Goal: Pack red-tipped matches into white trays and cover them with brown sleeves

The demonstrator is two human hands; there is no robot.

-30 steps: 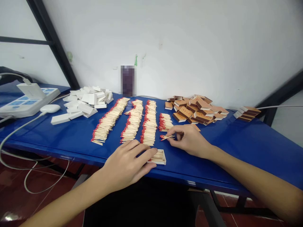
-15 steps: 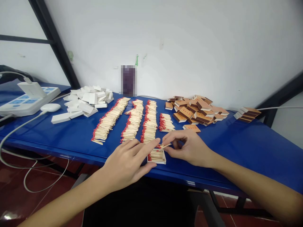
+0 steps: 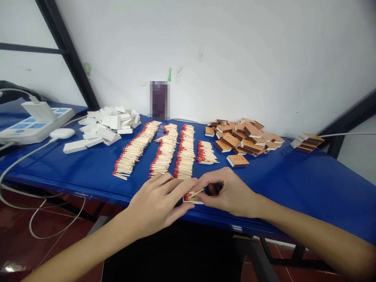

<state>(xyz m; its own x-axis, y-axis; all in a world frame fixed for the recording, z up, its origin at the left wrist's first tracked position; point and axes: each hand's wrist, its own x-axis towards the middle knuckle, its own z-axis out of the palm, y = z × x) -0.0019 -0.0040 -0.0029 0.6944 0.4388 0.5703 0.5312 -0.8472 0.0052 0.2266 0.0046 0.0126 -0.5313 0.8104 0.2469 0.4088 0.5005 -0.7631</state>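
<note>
Near the table's front edge sits a white matchbox tray (image 3: 196, 202) with red-headed matches in it. My left hand (image 3: 157, 203) steadies it, thumb along the near side and index finger across the far side. My right hand (image 3: 232, 194) pinches a few matches (image 3: 197, 192) at the tray, their heads pointing left and their sticks slightly tilted. Its fingers hide the tray's right end. Just beyond the hands, a short row of matches (image 3: 206, 152) lies beside a longer row of matches (image 3: 185, 152).
Two more match rows (image 3: 138, 149) lie to the left. White trays (image 3: 110, 123) are heaped at the back left, orange matchbox sleeves (image 3: 246, 135) at the back right. One sleeve (image 3: 237, 160) lies apart. A power strip (image 3: 35, 127) with cables stands far left.
My right hand has come down and slightly left, bringing its pinched matches from above the tray to its inside. My left hand has stayed at the tray.
</note>
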